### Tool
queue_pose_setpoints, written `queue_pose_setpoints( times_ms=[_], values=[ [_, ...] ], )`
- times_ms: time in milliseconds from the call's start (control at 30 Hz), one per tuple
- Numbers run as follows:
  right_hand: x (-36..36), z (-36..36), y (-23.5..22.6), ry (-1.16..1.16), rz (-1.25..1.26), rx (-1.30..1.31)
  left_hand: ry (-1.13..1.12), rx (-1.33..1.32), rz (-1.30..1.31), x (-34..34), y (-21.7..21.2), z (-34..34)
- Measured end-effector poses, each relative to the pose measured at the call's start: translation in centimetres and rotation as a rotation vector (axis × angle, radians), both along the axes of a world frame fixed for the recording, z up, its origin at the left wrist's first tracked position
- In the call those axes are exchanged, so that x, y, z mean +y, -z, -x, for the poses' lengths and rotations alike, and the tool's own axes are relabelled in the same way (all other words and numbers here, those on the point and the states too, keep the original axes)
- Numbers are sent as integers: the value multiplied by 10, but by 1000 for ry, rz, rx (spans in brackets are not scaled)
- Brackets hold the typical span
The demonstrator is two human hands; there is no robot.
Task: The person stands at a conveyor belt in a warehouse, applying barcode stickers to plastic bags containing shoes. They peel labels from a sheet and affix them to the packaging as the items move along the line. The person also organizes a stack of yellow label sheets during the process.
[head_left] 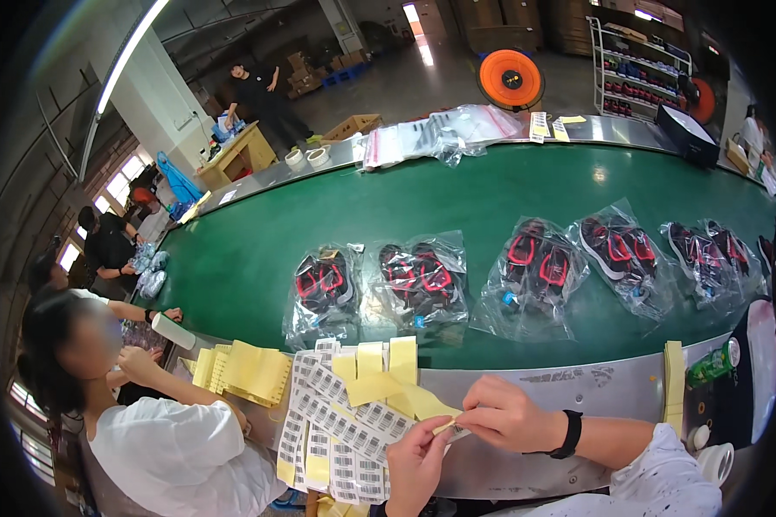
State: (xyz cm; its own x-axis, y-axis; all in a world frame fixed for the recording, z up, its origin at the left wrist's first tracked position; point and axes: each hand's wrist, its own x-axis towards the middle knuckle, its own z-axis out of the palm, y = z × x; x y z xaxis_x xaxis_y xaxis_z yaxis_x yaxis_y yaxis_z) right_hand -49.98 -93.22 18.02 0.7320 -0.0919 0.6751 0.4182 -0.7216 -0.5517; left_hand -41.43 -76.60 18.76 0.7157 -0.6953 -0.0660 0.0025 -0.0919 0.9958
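Observation:
My left hand [417, 464] and my right hand [510, 417] meet over the metal edge of the worktable. Fingers of both pinch the end of a yellow label strip [422, 402], which trails back over a pile of labels. That pile holds white barcode label sheets [366, 439] and yellow strips, spread just left of my hands. A black band [569, 434] circles my right wrist. On the green conveyor belt [405, 196] beyond lie several pairs of black and red shoes [421, 274] in clear plastic bags, apart from my hands.
Folded yellow label stacks [254, 372] lie beside a co-worker in a white shirt [168, 448] at my left. A green can [714, 362] stands at right, near a yellow strip [673, 388]. Plastic bags [431, 136] and a dark box [688, 135] rest on the far ledge.

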Motion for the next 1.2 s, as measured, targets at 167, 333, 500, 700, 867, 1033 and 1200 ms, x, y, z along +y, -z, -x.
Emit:
queue_pose_setpoints(
  times_ms=[167, 333, 500, 700, 867, 1033, 1200],
  values=[
    [1, 3, 0, 35, 95, -64, -17, 31, 17, -1, 5, 4],
    [3, 1, 2, 44, 116, -83, 1, 6, -71, 3, 8, 1],
    [3, 5, 4, 41, 100, -49, -45, 69, -42, 1, 5, 1],
    [2, 3, 9, 49, 63, 31, -78, 39, -39, -2, 12, 0],
    [1, 3, 17, 62, 67, 9, -125, 132, 27, -8, 10, 6],
    [2, -2, 28, 96, 91, -78, -94, 33, -81, -12, 10, 4],
    [13, -23, 29, -33, 30, -21, -90, 126, -31, 6, 26, -12]
  ],
)
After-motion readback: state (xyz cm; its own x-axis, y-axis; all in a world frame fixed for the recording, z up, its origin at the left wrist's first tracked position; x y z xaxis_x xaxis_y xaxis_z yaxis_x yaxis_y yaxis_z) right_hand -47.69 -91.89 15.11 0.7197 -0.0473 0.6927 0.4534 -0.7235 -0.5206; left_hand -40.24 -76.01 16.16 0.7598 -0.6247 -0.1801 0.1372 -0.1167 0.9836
